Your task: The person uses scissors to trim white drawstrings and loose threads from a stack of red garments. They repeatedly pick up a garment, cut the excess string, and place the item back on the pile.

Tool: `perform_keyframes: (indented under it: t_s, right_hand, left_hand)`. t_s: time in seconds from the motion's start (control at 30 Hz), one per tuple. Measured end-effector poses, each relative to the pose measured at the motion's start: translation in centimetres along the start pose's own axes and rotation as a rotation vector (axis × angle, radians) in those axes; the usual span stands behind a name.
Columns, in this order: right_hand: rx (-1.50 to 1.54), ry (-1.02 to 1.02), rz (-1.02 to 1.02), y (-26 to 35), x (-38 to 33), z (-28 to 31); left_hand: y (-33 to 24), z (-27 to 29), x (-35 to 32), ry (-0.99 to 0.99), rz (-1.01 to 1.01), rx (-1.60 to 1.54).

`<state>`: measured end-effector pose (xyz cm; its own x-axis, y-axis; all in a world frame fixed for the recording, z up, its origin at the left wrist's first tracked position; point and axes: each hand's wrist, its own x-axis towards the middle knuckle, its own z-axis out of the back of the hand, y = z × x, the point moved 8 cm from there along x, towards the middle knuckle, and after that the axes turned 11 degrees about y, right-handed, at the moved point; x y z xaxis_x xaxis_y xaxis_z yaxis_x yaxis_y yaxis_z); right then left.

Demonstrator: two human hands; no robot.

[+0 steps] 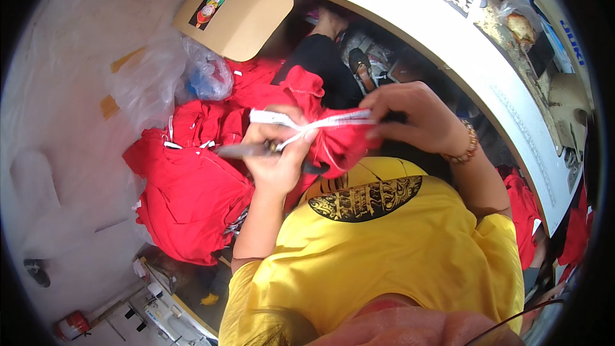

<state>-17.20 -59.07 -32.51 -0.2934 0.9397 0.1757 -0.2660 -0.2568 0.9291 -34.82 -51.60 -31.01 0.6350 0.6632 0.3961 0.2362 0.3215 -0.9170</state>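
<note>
A red garment piece with a white-striped band is bunched up in front of my chest. My left hand is closed around its gathered part, where the band narrows. In the same hand is a pair of scissors, its dark blades sticking out to the left and blurred by motion. My right hand, a beaded bracelet on its wrist, pinches the band's right end; its fingertips are partly blurred. Left of my left hand lies a big heap of red garments with small white tags.
A white worktable curves along the far and right side, with sewing machine parts on it. A cardboard box and clear plastic bags stand at the far left. Another sewing machine is at the lower left.
</note>
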Motion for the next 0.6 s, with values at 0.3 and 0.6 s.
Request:
perform_keyframes:
  t_s: [0.3, 0.6]
  right_hand:
    - [-0.31, -0.016, -0.008, -2.1, 3.1, -2.7]
    - [-0.387, -0.19, 0.053, -0.8, 2.7, -2.8]
  left_hand:
    - [4.5, -0.8, -0.1, -0.026, 0.153, -0.101]
    - [5.2, 0.2, -0.7, -0.168, 0.211, -0.131]
